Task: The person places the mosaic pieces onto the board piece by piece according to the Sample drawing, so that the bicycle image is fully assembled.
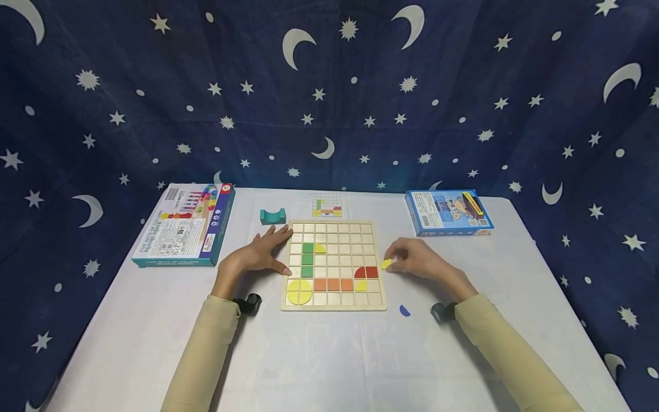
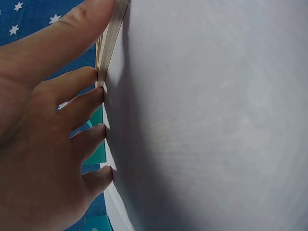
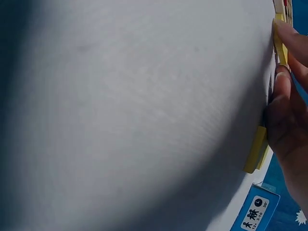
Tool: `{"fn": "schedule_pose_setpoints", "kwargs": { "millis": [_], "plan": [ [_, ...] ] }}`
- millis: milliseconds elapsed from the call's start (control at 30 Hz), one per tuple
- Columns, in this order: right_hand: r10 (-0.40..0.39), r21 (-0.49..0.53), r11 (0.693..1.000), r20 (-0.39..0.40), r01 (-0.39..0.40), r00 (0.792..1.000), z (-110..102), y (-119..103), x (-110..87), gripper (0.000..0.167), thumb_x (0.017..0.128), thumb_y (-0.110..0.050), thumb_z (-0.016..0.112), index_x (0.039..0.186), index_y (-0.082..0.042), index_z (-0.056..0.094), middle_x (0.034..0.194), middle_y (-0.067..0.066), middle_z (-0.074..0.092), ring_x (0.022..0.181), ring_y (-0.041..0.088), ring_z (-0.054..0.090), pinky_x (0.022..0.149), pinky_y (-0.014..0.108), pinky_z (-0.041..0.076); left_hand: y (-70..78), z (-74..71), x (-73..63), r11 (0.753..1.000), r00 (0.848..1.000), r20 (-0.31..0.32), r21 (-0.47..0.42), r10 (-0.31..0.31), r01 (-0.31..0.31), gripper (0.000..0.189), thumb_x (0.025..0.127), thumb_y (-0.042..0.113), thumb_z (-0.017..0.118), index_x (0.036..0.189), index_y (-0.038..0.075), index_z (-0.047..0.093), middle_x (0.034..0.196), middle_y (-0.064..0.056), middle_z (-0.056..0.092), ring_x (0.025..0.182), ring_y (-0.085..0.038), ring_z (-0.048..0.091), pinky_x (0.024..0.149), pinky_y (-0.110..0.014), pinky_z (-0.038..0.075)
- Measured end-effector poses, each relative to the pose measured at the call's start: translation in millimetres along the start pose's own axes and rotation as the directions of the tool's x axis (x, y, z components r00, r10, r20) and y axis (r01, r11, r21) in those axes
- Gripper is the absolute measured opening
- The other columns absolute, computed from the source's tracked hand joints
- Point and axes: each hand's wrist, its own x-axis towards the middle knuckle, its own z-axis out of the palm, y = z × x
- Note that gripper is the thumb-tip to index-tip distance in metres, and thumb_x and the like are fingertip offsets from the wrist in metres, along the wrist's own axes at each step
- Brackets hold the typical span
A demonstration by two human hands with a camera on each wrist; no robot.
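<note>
A square wooden grid board [image 1: 332, 238] lies flat on the white table, bearing green squares [image 1: 307, 259], orange squares [image 1: 333, 284], red pieces [image 1: 371, 272] and a yellow circle of quarter pieces [image 1: 299, 292]. My left hand [image 1: 264, 252] spreads its fingers at the board's left edge, thumb touching the rim. Just off the right edge, my right hand [image 1: 414, 258] pinches a small yellow piece [image 1: 386, 264] between thumb and fingers; its full shape is covered. The right wrist view has another yellow piece [image 3: 256, 150] standing beside that hand.
Beyond the board lies a pattern card [image 1: 326, 205], with a teal curved block [image 1: 273, 216] to its left. A game box [image 1: 185, 225] sits at the far left, a blue box [image 1: 449, 212] at the far right. Nearer me lies a blue half-round piece [image 1: 404, 311].
</note>
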Motion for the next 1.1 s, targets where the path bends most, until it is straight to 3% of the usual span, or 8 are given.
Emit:
{"fn": "schedule_pose_setpoints", "kwargs": {
  "millis": [100, 300, 767, 1100],
  "plan": [
    [0.026, 0.015, 1.0, 0.004, -0.026, 1.0, 1, -1, -0.4, 0.022, 0.08, -0.012, 0.086, 0.099, -0.011, 0.074, 0.082, 0.003, 0.06, 0.078, 0.019, 0.054, 0.068, 0.029, 0.045, -0.2, 0.1, -0.6, 1.0, 1.0, 0.001, 0.0, 0.002, -0.002, 0.11, 0.077, 0.029, 0.091, 0.164, 0.01, 0.025, 0.173, -0.014, 0.012, 0.16, -0.039, -0.003, 0.127, -0.062, -0.005],
    [0.029, 0.022, 0.999, 0.011, -0.03, 1.0, 3, -3, -3.2, 0.013, 0.083, -0.01, 0.083, 0.091, -0.012, 0.073, 0.083, 0.001, 0.065, 0.082, 0.019, 0.056, 0.073, 0.031, 0.046, -1.2, 0.7, -0.3, 1.0, 1.0, 0.0, 0.003, -0.001, 0.001, 0.11, 0.077, 0.029, 0.091, 0.164, 0.011, 0.025, 0.173, -0.013, 0.012, 0.16, -0.039, -0.003, 0.127, -0.062, -0.005],
    [0.02, 0.129, 0.992, -0.015, -0.018, 1.0, 4, -12, -19.0, 0.017, 0.088, -0.014, 0.08, 0.105, -0.017, 0.079, 0.089, -0.003, 0.074, 0.077, 0.02, 0.061, 0.065, 0.03, 0.054, -0.3, -0.5, 0.1, 1.0, 1.0, 0.011, 0.008, -0.014, 0.014, 0.111, 0.077, 0.03, 0.09, 0.165, 0.012, 0.024, 0.173, -0.013, 0.011, 0.16, -0.039, -0.004, 0.126, -0.064, -0.006],
    [-0.028, 0.188, 0.982, 0.0, 0.028, 1.0, 12, -17, -22.9, 0.02, 0.089, -0.004, 0.074, 0.107, -0.012, 0.079, 0.091, 0.0, 0.076, 0.079, 0.016, 0.066, 0.071, 0.027, 0.055, 0.2, -0.7, 0.5, 1.0, 1.0, 0.009, -0.003, -0.011, 0.011, 0.111, 0.077, 0.029, 0.091, 0.165, 0.012, 0.024, 0.173, -0.012, 0.011, 0.16, -0.039, -0.004, 0.126, -0.064, -0.006]
  ]
}}
